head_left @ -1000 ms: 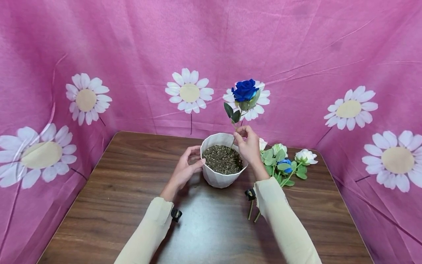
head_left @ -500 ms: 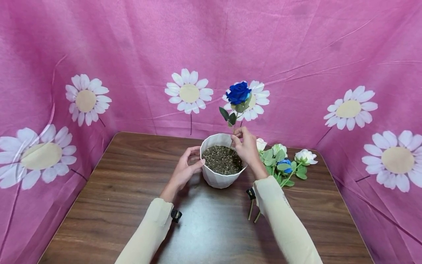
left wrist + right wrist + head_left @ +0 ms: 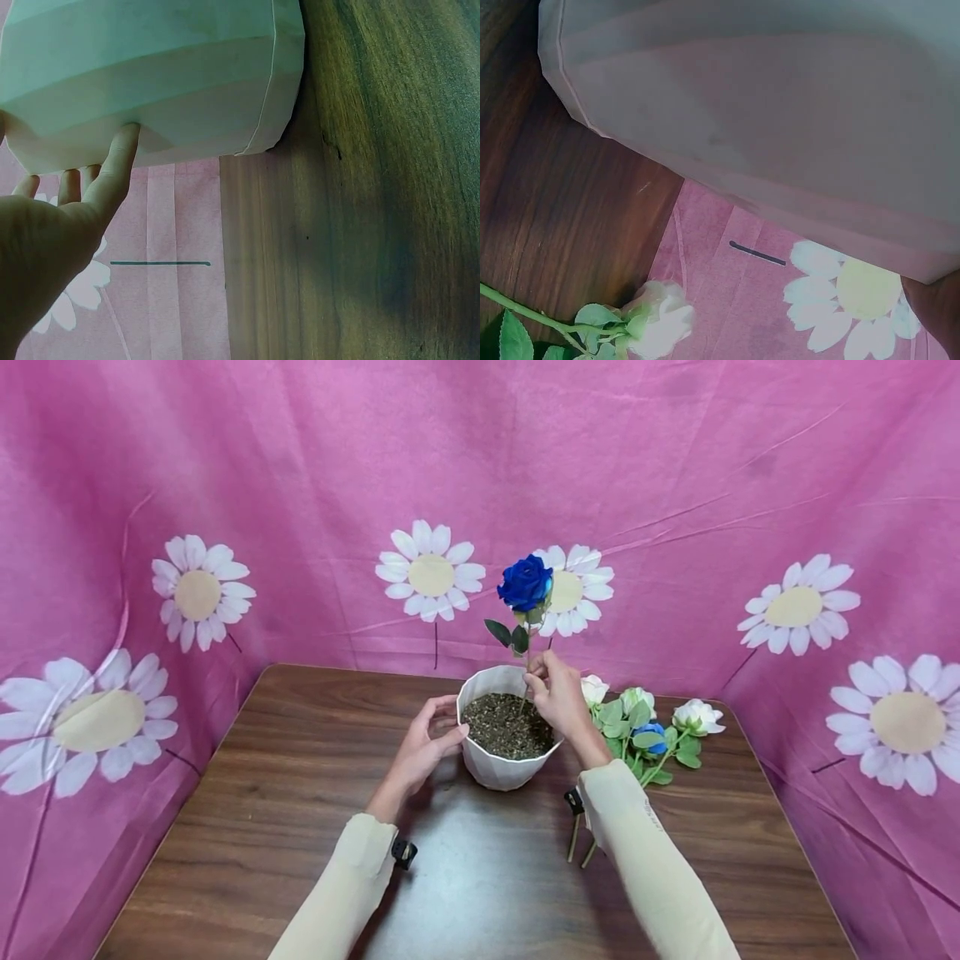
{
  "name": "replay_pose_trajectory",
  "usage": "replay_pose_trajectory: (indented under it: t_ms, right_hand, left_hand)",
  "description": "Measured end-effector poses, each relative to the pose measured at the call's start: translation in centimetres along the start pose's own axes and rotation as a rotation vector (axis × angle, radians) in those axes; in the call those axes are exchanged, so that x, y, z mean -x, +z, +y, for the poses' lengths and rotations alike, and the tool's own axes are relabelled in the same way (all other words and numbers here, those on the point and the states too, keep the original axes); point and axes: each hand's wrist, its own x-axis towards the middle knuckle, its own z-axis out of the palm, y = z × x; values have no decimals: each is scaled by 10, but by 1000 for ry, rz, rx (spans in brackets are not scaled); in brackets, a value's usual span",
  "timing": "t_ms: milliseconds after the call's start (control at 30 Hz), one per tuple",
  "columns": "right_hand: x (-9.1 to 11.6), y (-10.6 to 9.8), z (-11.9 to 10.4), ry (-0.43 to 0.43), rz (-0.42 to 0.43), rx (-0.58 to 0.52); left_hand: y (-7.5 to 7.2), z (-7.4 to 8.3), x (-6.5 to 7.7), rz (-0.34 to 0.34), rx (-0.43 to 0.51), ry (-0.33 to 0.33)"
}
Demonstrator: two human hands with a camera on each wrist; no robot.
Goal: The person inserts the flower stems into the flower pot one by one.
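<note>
A blue rose [image 3: 525, 583] with dark green leaves stands nearly upright over a white faceted flower pot [image 3: 504, 772]. My right hand [image 3: 564, 700] pinches its stem between thumb and fingers above the pot's right rim. Dark granular soil [image 3: 497, 731] fills the pot, and the stem's lower end reaches down to it; how deep it sits I cannot tell. My left hand [image 3: 422, 747] holds the pot's left side, thumb by the rim and fingers against the outer wall. In the left wrist view, fingertips of that left hand [image 3: 52, 240] touch the pot wall [image 3: 150, 90].
Right of the pot, several white roses [image 3: 697, 717] and a blue one [image 3: 649, 737] lie on the brown wooden table [image 3: 300, 760], their stems pointing toward the front. A pink curtain [image 3: 315, 460] printed with daisies hangs behind and at both sides.
The blue rose's head has swung left and slightly down, becoming more upright, while my right hand shifted slightly left with the stem. My left hand stays on the pot.
</note>
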Motion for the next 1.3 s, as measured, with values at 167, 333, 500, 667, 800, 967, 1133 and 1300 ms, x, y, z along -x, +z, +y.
replay_pose_trajectory:
  t_ms: [167,333,500,667,800,967,1133,1300]
  right_hand:
    - [2,-3,-3,28,-4,-42]
    - [3,-5,-5,25,14,-18]
    - [6,-9,-7,19,37,18]
    - [9,-17,-6,13,112,-12]
    - [13,-24,-4,43,153,-40]
    - [21,-35,1,108,173,-47]
    - [28,-43,13,208,175,-91]
    - [35,-50,27,327,194,-213]
  left_hand:
    - [2,0,1,1,2,-3]
    - [4,1,2,-4,-2,-2]
    - [5,2,2,-14,-2,-10]
    - [5,0,1,-19,-10,-2]
    - [4,-2,1,-12,-13,2]
    - [3,-1,1,-6,-7,-3]
    - [1,-1,1,5,2,1]
    - [1,1,2,12,2,-3]
